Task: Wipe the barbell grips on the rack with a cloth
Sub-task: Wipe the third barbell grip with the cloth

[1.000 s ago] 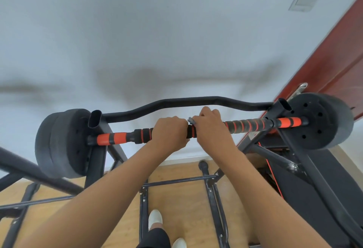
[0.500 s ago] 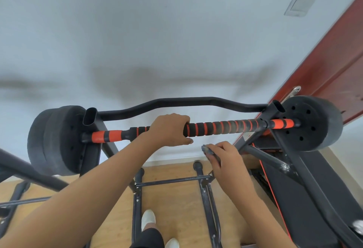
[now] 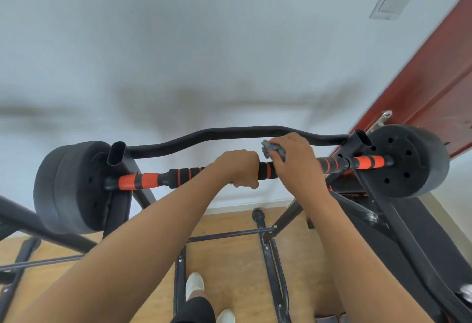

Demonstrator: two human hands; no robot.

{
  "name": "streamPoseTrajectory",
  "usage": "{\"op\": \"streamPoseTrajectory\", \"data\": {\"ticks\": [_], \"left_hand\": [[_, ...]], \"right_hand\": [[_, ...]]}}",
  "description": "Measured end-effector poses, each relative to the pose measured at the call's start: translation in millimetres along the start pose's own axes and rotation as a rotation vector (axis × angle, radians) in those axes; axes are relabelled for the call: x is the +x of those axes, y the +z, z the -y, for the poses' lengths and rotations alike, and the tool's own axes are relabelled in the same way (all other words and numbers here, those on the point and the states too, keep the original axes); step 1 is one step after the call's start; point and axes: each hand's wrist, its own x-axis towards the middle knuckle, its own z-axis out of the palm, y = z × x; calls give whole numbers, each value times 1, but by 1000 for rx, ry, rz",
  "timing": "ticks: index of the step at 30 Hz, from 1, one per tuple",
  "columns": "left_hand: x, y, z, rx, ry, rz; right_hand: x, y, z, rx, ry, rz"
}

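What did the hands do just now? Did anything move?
The right hand had dropped off the bar with the cloth. Now it has gone back up and presses the cloth on the grip again, a bit further right than before. The left hand kept gripping the bar, and the bar stayed on the rack.

One barbell [image 3: 150, 179] is lying across one rack [image 3: 116, 154], with two black weight stacks showing: one left of the rack [image 3: 69, 187], one right of it [image 3: 411, 164]. Two hands are gripping it, left [image 3: 236, 168] and right [image 3: 297, 161]. One cloth [image 3: 273, 149] is showing. Two white shoes [image 3: 194, 284] are standing below the rack.
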Motion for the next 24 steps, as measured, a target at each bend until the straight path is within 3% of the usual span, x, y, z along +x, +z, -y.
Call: {"op": "streamPoseTrajectory", "data": {"ticks": [3, 6, 9, 12, 16, 18, 21, 24], "left_hand": [[10, -13, 7, -233, -14, 242], [20, -29, 15, -466, -46, 637], [21, -35, 19, -534, -4, 769], [15, -35, 15, -513, 3, 579], [-10, -14, 0, -3, -54, -109], [-28, 12, -10, 183, -65, -345], [-36, 31, -12, 259, -35, -511], [-28, 24, -11, 283, -74, -536]], "right_hand": [[1, 11, 13, -253, -39, 201], [-6, 19, 12, -286, 29, 221], [-19, 17, 9, -304, -28, 199], [-22, 5, 8, -209, -31, 202], [-4, 5, 5, -207, 1, 221], [0, 9, 6, -204, 26, 203], [-7, 16, 7, -213, 37, 151], [-13, 17, 4, -188, 24, 177]]}}
